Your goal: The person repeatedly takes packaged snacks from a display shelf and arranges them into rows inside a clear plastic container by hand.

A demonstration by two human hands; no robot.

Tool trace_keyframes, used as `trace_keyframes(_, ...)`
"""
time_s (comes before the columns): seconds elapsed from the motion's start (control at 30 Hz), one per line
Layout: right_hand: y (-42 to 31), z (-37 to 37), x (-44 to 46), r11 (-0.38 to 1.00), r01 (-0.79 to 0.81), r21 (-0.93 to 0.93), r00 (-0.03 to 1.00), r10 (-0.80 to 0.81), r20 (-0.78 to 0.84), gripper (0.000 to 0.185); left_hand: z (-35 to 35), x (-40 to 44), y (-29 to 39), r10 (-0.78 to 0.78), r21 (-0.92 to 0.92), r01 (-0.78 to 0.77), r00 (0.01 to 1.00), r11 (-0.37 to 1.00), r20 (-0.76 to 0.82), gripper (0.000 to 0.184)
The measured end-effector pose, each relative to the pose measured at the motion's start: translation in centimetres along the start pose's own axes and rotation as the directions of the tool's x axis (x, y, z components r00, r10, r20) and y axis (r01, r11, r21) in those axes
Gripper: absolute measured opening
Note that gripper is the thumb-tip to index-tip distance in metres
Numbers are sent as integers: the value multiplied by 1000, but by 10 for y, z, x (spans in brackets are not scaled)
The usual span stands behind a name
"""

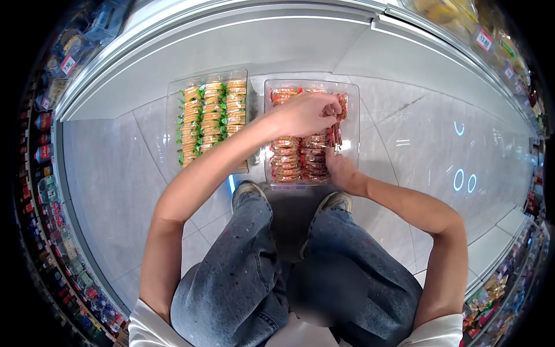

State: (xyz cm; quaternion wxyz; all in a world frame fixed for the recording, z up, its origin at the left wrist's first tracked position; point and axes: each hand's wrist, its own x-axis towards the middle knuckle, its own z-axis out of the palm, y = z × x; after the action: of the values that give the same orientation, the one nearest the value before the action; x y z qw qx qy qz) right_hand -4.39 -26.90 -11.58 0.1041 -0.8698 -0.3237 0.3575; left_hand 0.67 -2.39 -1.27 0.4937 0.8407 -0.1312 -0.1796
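My left hand [315, 113] reaches across a clear plastic bin [354, 139] that stands on the floor. Its fingers are curled closed on red-wrapped biscuits [341, 107] in the bin's right-hand row. Lower down on that side, my right hand [343, 172] is inside the bin, against the near end of the same row; most of its fingers are hidden. Two fuller rows of dark wrapped biscuits [287, 159] lie to the left of it, partly covered by my left hand and forearm. My left forearm also passes over the edge of the neighbouring bin.
A second clear bin [172, 121] to the left holds rows of pale biscuits with green wrapping [214, 113]. Beyond both bins runs a white shelf base [277, 49]. Stocked shelves line both sides. My shoes [250, 191] are close to the bins' near edges on grey floor tiles [428, 150].
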Motion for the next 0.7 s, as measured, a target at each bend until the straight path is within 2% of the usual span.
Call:
trace_keyframes(0.1, 8, 3, 8, 998, 29, -54, 998, -26, 59, 27, 1, 2, -3, -7, -24, 7, 1000, 1000, -13, 30)
trace_keyframes(0.17, 16, 3, 6, 970, 188, -155, 982, -182, 51, 29, -3, 6, -5, -17, -18, 17, 1000, 1000, 4, 31)
trace_keyframes(0.23, 8, -31, 12, 957, 222, -188, 960, -181, 215, 31, -11, 6, 0, -49, -120, 42, 997, 992, -56, 30)
trace_keyframes(0.33, -39, -124, 7, 962, 111, -248, 973, -55, 223, 23, -37, 1, 16, -91, -183, 48, 969, 982, -231, 26)
trace_keyframes(0.4, -58, -187, 9, 981, 61, -183, 991, -81, -104, 22, -55, 3, 22, -124, -287, 6, 909, 958, -397, 25)
trace_keyframes(0.47, -89, -266, 8, 987, 157, 15, 907, -138, -397, 21, -70, 7, 20, -134, -391, -107, 831, 914, -540, 24)
trace_keyframes(0.53, -108, -315, 19, 977, 190, 100, 683, -58, -728, 26, -86, 4, 29, -109, -447, -257, 757, 857, -644, 24)
trace_keyframes(0.6, -112, -348, 52, 953, 301, 38, 391, -87, -916, 41, -93, 3, 35, -101, -472, -299, 750, 829, -653, 22)
trace_keyframes(0.7, -120, -373, 102, 985, -123, -122, 376, -68, -924, 60, -91, 5, 46, -127, -508, -292, 760, 811, -638, 21)
